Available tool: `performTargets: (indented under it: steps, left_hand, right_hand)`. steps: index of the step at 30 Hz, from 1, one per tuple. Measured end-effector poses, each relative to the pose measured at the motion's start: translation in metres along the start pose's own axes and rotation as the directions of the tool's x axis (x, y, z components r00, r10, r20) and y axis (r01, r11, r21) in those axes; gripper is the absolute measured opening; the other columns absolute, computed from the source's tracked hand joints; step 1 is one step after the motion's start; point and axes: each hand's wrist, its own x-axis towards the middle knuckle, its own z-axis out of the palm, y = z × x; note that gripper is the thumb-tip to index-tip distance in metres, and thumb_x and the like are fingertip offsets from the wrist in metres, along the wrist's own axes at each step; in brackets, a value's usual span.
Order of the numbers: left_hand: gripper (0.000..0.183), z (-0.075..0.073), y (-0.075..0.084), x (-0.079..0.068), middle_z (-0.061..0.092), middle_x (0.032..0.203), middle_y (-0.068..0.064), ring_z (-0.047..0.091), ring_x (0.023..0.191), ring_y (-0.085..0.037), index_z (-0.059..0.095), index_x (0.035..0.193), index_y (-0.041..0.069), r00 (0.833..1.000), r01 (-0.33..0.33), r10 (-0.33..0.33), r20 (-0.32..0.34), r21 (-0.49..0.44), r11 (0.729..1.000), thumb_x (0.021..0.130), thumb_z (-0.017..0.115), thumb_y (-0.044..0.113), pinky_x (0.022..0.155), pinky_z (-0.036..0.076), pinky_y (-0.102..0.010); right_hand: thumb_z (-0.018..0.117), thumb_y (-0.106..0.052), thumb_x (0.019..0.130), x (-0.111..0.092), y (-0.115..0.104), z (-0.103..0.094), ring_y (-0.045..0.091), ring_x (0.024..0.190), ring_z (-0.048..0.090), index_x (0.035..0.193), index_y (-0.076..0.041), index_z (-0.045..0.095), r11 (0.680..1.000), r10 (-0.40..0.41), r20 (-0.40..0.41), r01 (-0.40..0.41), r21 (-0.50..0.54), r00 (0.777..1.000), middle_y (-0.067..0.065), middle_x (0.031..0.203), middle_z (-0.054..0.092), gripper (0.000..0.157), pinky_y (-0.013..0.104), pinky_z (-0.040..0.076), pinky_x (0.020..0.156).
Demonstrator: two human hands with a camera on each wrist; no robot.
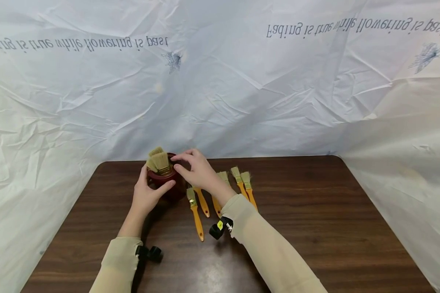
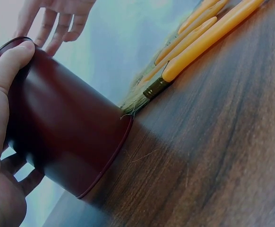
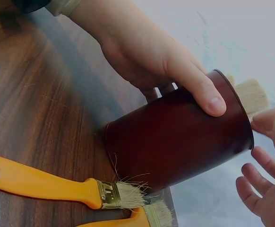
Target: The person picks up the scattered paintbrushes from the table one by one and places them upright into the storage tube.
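A dark red cylindrical pot point(image 1: 160, 180) stands at the back left of the table, with several paintbrushes point(image 1: 163, 162) in it, bristles up. My left hand point(image 1: 145, 196) grips the pot from the left, its thumb lying along the near side just below the rim, as the right wrist view also shows. Over on the pot's right, my right hand point(image 1: 197, 167) is at the rim with fingers extended and parted, its fingertips close to the bristles. Nothing shows in its grasp. The brush handles inside are hidden by the pot wall point(image 3: 180, 137).
Right of the pot lie several more paintbrushes with orange handles; the nearest brush point(image 1: 196, 219) has its bristles by the pot's base. Partly under the right forearm is another brush point(image 1: 216, 206). White printed sheeting point(image 1: 220, 101) hangs behind the brown wooden table point(image 1: 315, 211).
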Motion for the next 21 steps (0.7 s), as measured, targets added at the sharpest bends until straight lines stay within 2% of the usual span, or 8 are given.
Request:
performTargets:
  steps: [4, 7, 13, 21]
  left_hand:
    - [0.102, 0.0, 0.0, 0.0, 0.052, 0.158, -0.015, 0.055, 0.141, -0.035, 0.027, 0.174, 0.03, 1.0, 0.007, -0.007, 0.0, 0.001, 1.0, 0.094, 0.09, 0.029, 0.11, 0.05, -0.061]
    - [0.102, 0.001, 0.0, 0.0, 0.053, 0.158, -0.015, 0.055, 0.141, -0.034, 0.027, 0.174, 0.031, 1.0, 0.009, -0.009, 0.002, 0.001, 1.0, 0.094, 0.09, 0.03, 0.109, 0.05, -0.06]
    - [0.102, 0.001, -0.001, 0.001, 0.052, 0.158, -0.015, 0.055, 0.141, -0.035, 0.027, 0.174, 0.031, 1.0, 0.008, -0.008, 0.004, -0.003, 1.0, 0.094, 0.09, 0.029, 0.111, 0.05, -0.061]
    - [0.103, 0.001, -0.002, 0.0, 0.051, 0.161, -0.016, 0.052, 0.145, -0.037, 0.027, 0.174, 0.031, 1.0, 0.014, -0.014, -0.001, 0.007, 1.0, 0.093, 0.09, 0.031, 0.115, 0.046, -0.065]
  right_hand:
    - [0.054, -0.02, 0.117, 0.0, -0.005, 0.001, 0.035, 0.146, 0.04, 0.149, -0.022, 0.07, 0.997, -0.046, 0.057, 0.05, -0.062, 0.997, 0.016, 0.157, 0.046, 0.036, 0.055, 0.041, 0.116]
    - [0.051, -0.019, 0.117, -0.001, -0.009, 0.002, 0.035, 0.148, 0.039, 0.148, -0.023, 0.071, 0.995, -0.066, 0.065, 0.071, -0.075, 0.996, 0.014, 0.158, 0.047, 0.037, 0.057, 0.037, 0.119]
    - [0.055, -0.02, 0.116, -0.003, -0.013, -0.003, 0.037, 0.146, 0.043, 0.149, -0.019, 0.069, 0.998, -0.052, 0.015, 0.052, -0.027, 0.999, 0.015, 0.155, 0.048, 0.036, 0.056, 0.043, 0.116]
    - [0.059, -0.027, 0.115, -0.011, -0.005, -0.02, 0.031, 0.141, 0.053, 0.153, -0.018, 0.063, 0.999, -0.038, -0.007, 0.038, 0.013, 0.999, 0.012, 0.154, 0.052, 0.039, 0.053, 0.051, 0.111]
